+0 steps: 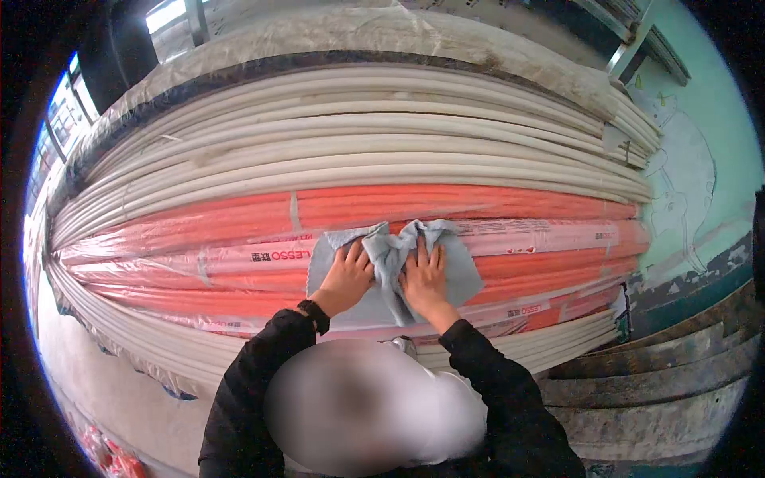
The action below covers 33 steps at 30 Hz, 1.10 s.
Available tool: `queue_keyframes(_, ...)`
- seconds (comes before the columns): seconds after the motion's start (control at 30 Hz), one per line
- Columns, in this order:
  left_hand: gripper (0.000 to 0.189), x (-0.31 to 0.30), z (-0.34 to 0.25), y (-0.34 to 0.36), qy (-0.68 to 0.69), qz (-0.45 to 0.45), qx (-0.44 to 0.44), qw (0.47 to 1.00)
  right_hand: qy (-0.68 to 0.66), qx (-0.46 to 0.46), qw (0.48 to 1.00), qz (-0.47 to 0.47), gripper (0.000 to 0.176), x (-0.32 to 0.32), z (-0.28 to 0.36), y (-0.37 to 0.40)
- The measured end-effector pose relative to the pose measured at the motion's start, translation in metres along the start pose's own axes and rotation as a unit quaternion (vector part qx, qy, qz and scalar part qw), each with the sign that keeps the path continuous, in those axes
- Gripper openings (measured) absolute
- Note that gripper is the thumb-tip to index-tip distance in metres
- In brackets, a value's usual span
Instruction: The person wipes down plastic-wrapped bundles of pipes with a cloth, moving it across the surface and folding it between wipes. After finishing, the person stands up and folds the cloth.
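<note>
A grey-blue cloth (464, 275) lies over the red plastic-wrapped bundles (239, 203), with raised folds running down its middle. My left hand (347, 279) rests on the cloth's left part, fingers apart and pointing away from me, a black band on the wrist. On the other side of the folds, my right hand (426, 280) presses on the cloth with its fingers spread. Both hands touch the cloth from above, close together but apart. Printed lettering shows on the wrapping left of the cloth.
Long cream-white pipes (335, 147) are stacked beyond the red bundles, and more lie nearer me. Plastic sheeting (319, 36) covers the far edge. At the right stand a pale green wall (685, 175) and dark stepped slabs (653, 398). A blurred pale shape is at bottom centre.
</note>
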<state>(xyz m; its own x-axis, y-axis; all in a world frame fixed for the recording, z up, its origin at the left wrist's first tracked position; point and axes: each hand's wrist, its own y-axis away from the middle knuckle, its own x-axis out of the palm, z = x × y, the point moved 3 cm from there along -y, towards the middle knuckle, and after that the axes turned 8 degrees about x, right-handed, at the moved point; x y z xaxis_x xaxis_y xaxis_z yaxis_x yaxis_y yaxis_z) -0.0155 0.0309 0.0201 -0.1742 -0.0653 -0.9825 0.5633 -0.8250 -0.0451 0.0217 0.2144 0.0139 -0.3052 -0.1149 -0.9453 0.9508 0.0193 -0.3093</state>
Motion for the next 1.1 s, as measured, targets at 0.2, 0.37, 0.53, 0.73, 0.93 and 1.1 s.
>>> queue_keyframes(0.2, 0.058, 0.004, 0.014, 0.009, 0.012, -0.043, -0.022, 0.999, -0.058, -0.045, 0.997, 0.014, 0.059, -0.006, 0.018, -0.024)
queue_keyframes(0.37, 0.048, -0.003, 0.032, 0.003, 0.022, -0.079, -0.025, 0.996, -0.089, -0.079, 0.993, 0.021, 0.044, -0.015, 0.017, -0.045)
queue_keyframes(0.53, 0.045, 0.002, 0.039, -0.002, 0.049, -0.042, -0.053, 0.997, -0.053, -0.060, 0.997, -0.007, 0.037, -0.005, 0.024, -0.059)
queue_keyframes(0.73, 0.054, 0.007, 0.024, 0.000, -0.001, -0.064, -0.058, 0.996, -0.089, -0.030, 0.995, -0.034, 0.038, -0.005, 0.031, -0.039)
queue_keyframes(0.93, 0.069, 0.007, -0.001, 0.013, -0.075, 0.006, -0.048, 0.996, -0.070, -0.038, 0.996, -0.027, 0.053, 0.008, 0.031, -0.014)
queue_keyframes(1.1, 0.074, 0.023, -0.014, 0.026, -0.045, -0.002, 0.008, 0.999, -0.078, -0.043, 0.996, -0.005, 0.054, 0.024, 0.034, 0.016)
